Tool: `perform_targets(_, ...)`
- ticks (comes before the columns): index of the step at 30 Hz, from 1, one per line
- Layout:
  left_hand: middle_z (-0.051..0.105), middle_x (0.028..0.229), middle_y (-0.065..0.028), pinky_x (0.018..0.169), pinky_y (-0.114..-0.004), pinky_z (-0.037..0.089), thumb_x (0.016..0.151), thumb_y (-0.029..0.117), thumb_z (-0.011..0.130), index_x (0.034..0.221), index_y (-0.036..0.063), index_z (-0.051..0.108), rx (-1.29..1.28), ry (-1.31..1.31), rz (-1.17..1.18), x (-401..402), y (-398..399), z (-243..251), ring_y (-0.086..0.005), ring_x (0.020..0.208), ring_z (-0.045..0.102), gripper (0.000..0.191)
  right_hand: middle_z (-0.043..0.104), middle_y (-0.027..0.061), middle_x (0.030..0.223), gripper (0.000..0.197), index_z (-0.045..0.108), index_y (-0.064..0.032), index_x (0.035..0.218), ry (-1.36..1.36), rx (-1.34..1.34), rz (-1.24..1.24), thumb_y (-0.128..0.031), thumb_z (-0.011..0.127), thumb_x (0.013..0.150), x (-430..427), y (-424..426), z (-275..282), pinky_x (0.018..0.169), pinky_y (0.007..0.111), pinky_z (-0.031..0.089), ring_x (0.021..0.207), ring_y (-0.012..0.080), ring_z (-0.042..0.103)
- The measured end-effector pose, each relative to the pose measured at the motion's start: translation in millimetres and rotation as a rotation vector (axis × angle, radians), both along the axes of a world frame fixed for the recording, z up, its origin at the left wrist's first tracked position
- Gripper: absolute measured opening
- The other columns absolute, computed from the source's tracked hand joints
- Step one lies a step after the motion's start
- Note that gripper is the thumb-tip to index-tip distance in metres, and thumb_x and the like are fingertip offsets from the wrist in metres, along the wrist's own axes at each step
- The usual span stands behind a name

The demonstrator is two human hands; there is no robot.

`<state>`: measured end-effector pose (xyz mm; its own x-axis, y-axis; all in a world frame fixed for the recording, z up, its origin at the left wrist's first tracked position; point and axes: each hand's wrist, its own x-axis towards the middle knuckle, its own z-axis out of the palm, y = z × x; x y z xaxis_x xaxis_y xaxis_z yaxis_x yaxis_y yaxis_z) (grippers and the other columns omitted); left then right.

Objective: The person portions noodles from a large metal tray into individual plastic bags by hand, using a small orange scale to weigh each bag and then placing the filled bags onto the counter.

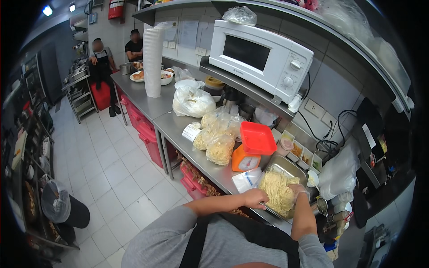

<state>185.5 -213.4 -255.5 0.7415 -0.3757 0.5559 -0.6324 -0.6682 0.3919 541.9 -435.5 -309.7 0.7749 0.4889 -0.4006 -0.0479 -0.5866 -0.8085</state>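
Note:
A deep steel tray [303,174] holds a heap of pale noodles [276,191]. My left hand [256,198], bare, is closed on the tray's near left edge, or on a thin metal piece there; I cannot tell which. At the right side of the heap, my right hand [298,191] wears a clear plastic glove and reaches into the noodles, its fingers partly hidden. An orange kitchen scale [246,160] with a red pan [258,138] stands just beyond the tray. Flat plastic bags [247,180] lie between scale and tray. Knotted bags of noodles [219,147] sit left of the scale.
Small containers of toppings [305,158] line the tray's far side. Jars and a strainer [322,206] crowd the right. A white microwave [258,60] sits on a shelf above. A tall stack of white tubs [152,63] rises farther left. Two people [100,60] are in the background.

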Motion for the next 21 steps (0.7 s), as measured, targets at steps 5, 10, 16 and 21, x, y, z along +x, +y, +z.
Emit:
perform_targets(5,0.059,0.079,-0.0119,0.068,-0.046,0.046,0.075,0.033,0.074,0.079,0.0083,0.055,0.009,0.086,0.134,-18.1,33.0,-20.5,-0.0340,0.081,0.060,0.031,0.066,0.0169,0.098,0.085,0.021,-0.0094,0.150,0.193,0.517,-0.316,-0.006,0.067,0.078,-119.7,93.1,97.1,0.076,0.040,0.053,0.087,0.0267,0.065)
perform_targets(10,0.060,0.079,-0.0122,0.069,-0.046,0.047,0.075,0.033,0.074,0.079,0.0084,0.056,0.005,0.128,0.104,-15.3,28.5,-11.9,-0.0344,0.083,0.060,0.031,0.057,0.0180,0.127,0.097,0.012,-0.0153,0.153,0.046,0.392,0.009,0.005,0.064,0.074,-147.9,66.7,124.5,0.085,0.040,0.050,0.102,0.0296,0.062)
perform_targets(16,0.060,0.081,-0.0117,0.069,-0.045,0.047,0.075,0.035,0.074,0.079,0.0085,0.057,0.019,0.079,0.107,-12.8,27.5,-16.5,-0.0340,0.082,0.061,0.032,0.061,0.0182,0.122,0.081,0.031,-0.0123,0.147,-0.710,0.116,0.020,-0.011,0.071,0.077,-137.0,57.3,30.0,0.091,0.036,0.047,0.103,0.0293,0.062)
perform_targets(21,0.060,0.081,-0.0113,0.069,-0.045,0.048,0.076,0.035,0.074,0.080,0.0087,0.057,0.019,0.087,0.115,-14.0,28.8,-16.4,-0.0335,0.082,0.061,0.032,0.065,0.0189,0.101,0.047,0.053,-0.0062,0.123,-0.773,0.158,-0.128,-0.012,0.070,0.079,-124.1,63.5,47.5,0.086,0.036,0.048,0.095,0.0316,0.063)
